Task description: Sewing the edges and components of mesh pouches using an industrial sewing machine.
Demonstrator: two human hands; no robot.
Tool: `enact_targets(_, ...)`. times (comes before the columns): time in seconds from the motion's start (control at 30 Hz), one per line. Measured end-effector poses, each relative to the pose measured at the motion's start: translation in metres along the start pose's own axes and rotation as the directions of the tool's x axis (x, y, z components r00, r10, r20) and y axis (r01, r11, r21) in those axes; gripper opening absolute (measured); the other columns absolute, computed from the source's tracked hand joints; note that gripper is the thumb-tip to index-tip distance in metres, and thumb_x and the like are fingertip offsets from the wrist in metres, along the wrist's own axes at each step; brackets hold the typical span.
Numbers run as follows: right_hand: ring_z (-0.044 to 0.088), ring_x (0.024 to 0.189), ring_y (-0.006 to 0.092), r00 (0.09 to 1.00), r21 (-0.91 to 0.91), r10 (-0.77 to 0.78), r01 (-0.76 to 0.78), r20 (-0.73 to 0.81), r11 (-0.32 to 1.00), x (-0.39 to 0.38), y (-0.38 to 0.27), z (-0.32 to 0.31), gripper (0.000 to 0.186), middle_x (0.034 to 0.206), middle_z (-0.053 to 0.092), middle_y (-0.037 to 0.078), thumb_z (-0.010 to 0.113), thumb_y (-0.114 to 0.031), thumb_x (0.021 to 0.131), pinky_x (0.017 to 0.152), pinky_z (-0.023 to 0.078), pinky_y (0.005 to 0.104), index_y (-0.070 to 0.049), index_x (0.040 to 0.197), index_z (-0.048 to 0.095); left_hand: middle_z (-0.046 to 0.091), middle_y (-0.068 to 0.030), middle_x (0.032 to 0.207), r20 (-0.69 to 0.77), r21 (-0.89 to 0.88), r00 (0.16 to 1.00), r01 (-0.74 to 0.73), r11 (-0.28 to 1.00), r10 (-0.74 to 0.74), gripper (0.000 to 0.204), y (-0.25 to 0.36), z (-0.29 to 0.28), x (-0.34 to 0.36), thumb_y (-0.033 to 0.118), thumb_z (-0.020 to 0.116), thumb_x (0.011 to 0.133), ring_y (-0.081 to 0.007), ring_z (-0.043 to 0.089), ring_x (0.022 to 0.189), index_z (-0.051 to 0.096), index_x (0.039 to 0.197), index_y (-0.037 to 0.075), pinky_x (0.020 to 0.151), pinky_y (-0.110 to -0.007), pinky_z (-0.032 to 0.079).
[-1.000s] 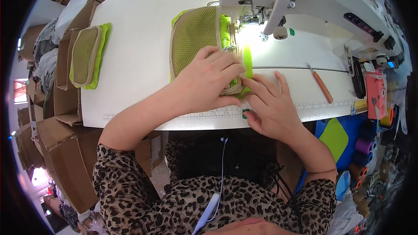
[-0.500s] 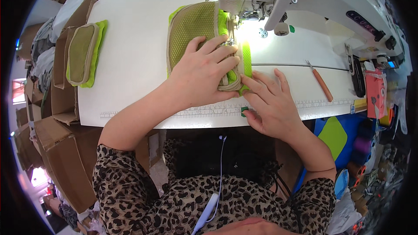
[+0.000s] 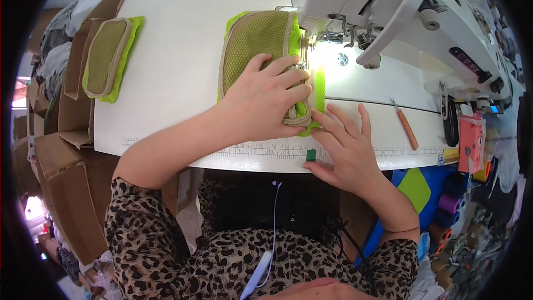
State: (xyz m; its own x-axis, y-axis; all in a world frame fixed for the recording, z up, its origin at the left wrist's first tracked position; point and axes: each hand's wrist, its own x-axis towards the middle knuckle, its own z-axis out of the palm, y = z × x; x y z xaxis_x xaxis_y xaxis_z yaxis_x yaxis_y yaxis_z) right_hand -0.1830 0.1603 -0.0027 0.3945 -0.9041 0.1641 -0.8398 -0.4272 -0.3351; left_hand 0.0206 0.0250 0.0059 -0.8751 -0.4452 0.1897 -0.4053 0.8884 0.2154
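Observation:
An olive mesh pouch [image 3: 252, 44] with beige binding and lime-green edges lies on the white table, its right side close to the sewing machine's lit needle area. My left hand [image 3: 269, 100] rests on top with fingers spread, the fingertips pressing along the pouch's zipped right side. Its thumb lies at the near edge. My right hand [image 3: 350, 147] is just to the right, fingers apart. One of its fingertips touches the pouch's near right corner, beside a lime-green strip [image 3: 320, 89]. The right thumb lies by a small green tab [image 3: 311, 155] on the table ruler.
The white sewing machine [image 3: 350, 0] overhangs the far right. An orange-handled tool [image 3: 406, 128] lies right of my right hand, near a dark-handled tool [image 3: 451, 116]. A smaller mesh pouch [image 3: 105, 58] sits at the left edge, by cardboard boxes [image 3: 66, 189]. A ruler [image 3: 255, 150] runs along the front edge.
The whole view has shifted slightly. My right thumb has moved from the green tab's edge to just below it. My left hand stays spread on the pouch.

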Motion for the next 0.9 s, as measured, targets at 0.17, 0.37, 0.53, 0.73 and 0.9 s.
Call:
enact_targets(0.17,0.045,0.135,0.0278,1.0,0.007,0.004,-0.004,0.018,1.0,0.015,0.008,0.001,0.051,0.144,0.053,0.004,0.078,-0.046,0.076,0.115,0.015,0.0676,-0.012,0.111,0.063,0.062,-0.0028,0.127,-0.029,0.012,1.0,-0.002,1.0,0.002,0.051,-0.016,-0.001,0.004,0.04,0.079,0.074,-0.0265,0.051,0.132,0.066,0.115,0.013,0.107,-0.052,0.039)
enact_targets(0.37,0.046,0.133,0.0274,1.0,0.01,0.026,-0.027,0.015,1.0,0.019,0.016,-0.003,0.048,0.142,0.055,0.003,0.079,-0.044,0.075,0.117,0.015,0.0647,-0.013,0.109,0.064,0.062,-0.0037,0.126,0.012,0.005,1.0,-0.015,1.0,0.015,0.05,-0.02,0.0,0.016,0.04,0.079,0.074,-0.0273,0.051,0.133,0.066,0.114,0.013,0.108,-0.051,0.039)
enact_targets(0.53,0.047,0.129,0.0257,1.0,-0.018,0.022,-0.022,0.012,1.0,0.027,0.029,-0.005,0.045,0.139,0.055,0.003,0.075,-0.044,0.08,0.115,0.018,0.0671,-0.011,0.109,0.063,0.063,-0.0058,0.124,-0.018,-0.005,1.0,-0.003,1.0,0.003,0.053,-0.027,0.002,0.029,0.041,0.081,0.073,-0.029,0.051,0.134,0.066,0.115,0.012,0.11,-0.049,0.038)
enact_targets(0.73,0.048,0.128,0.0257,1.0,0.007,0.022,-0.022,-0.004,1.0,0.033,0.03,-0.005,0.044,0.137,0.057,0.003,0.076,-0.042,0.08,0.114,0.02,0.0668,-0.011,0.109,0.063,0.065,-0.0052,0.12,-0.043,0.013,0.999,-0.008,1.0,0.008,0.049,-0.033,0.001,0.032,0.044,0.08,0.073,-0.0257,0.053,0.129,0.069,0.107,0.011,0.109,-0.051,0.039)
enact_targets(0.9,0.048,0.127,0.0258,1.0,-0.011,0.015,-0.015,-0.026,1.0,0.043,0.038,-0.003,0.044,0.136,0.057,0.002,0.076,-0.04,0.08,0.114,0.023,0.0658,-0.011,0.11,0.064,0.065,-0.0054,0.12,-0.025,0.083,1.0,-0.016,0.996,0.018,0.049,-0.04,0.003,0.035,0.044,0.079,0.075,-0.0257,0.054,0.129,0.068,0.107,0.01,0.109,-0.051,0.039)
